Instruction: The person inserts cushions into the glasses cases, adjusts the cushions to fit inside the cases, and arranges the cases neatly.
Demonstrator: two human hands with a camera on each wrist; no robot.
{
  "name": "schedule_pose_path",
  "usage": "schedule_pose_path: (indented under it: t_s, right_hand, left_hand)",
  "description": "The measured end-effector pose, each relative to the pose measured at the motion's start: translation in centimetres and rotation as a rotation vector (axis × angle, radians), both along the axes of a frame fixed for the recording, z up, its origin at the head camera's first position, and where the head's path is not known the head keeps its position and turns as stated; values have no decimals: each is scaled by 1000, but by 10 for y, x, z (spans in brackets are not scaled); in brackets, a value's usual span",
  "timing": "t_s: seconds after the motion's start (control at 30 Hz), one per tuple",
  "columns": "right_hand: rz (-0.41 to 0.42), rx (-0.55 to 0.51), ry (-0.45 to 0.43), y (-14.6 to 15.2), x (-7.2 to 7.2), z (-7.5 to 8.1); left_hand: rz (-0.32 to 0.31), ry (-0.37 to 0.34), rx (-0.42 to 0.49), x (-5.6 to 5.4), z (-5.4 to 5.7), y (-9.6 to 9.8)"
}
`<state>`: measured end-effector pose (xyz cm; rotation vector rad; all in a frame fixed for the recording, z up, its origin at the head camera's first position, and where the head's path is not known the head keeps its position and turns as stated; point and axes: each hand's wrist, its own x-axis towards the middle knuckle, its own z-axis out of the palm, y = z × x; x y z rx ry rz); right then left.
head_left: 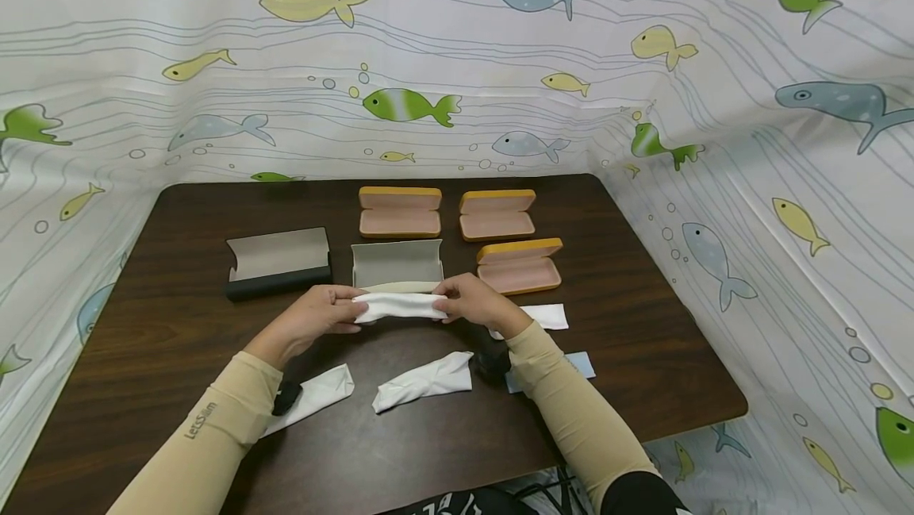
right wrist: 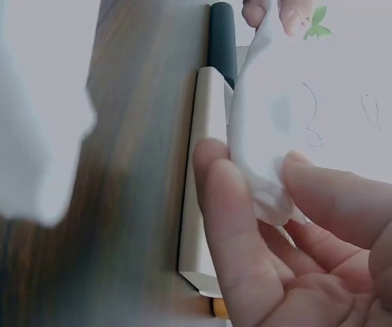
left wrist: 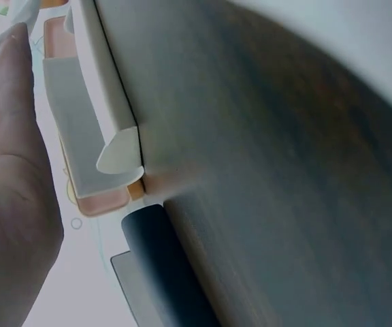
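Note:
Both hands hold a folded white cloth bundle (head_left: 400,305) stretched level above the table. My left hand (head_left: 321,313) pinches its left end, and my right hand (head_left: 474,305) pinches the right end between thumb and fingers. What lies inside the cloth, if anything, is hidden. Just behind and below it, an open cream eyeglass case (right wrist: 206,170) stands with its grey-lined lid (head_left: 397,263) raised. Nearer me lie a white cloth bundle (head_left: 424,382) and, by the left forearm, another white cloth bundle (head_left: 321,394).
An open dark eyeglass case (head_left: 278,265) stands at the left. Behind and to the right are open yellow cases with pink lining (head_left: 400,213), (head_left: 497,216), (head_left: 520,267). A white cloth (head_left: 546,316) and a light blue cloth (head_left: 581,364) lie partly under the right arm.

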<state>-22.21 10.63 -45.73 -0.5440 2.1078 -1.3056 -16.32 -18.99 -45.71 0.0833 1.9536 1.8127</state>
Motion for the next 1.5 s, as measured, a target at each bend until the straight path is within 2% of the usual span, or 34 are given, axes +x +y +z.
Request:
schedule_pose_path:
  t_s: [0.27, 0.47, 0.83, 1.17, 1.5]
  right_hand:
    - [-44, -122, -148, 2, -3, -1]
    - [-98, -175, -212, 4, -4, -1]
    - [-156, -219, -249, 2, -8, -4]
    - [-191, -239, -261, 1, -14, -2]
    - [-229, -252, -263, -3, -21, 5]
  left_hand:
    - [-8, -35, 76, -1, -3, -5]
    - [-2, -45, 110, -2, -5, -8]
    - [-7, -57, 122, -5, -6, -11]
    - [-6, -54, 139, -8, -2, -12]
    - [-5, -64, 129, -17, 2, -16]
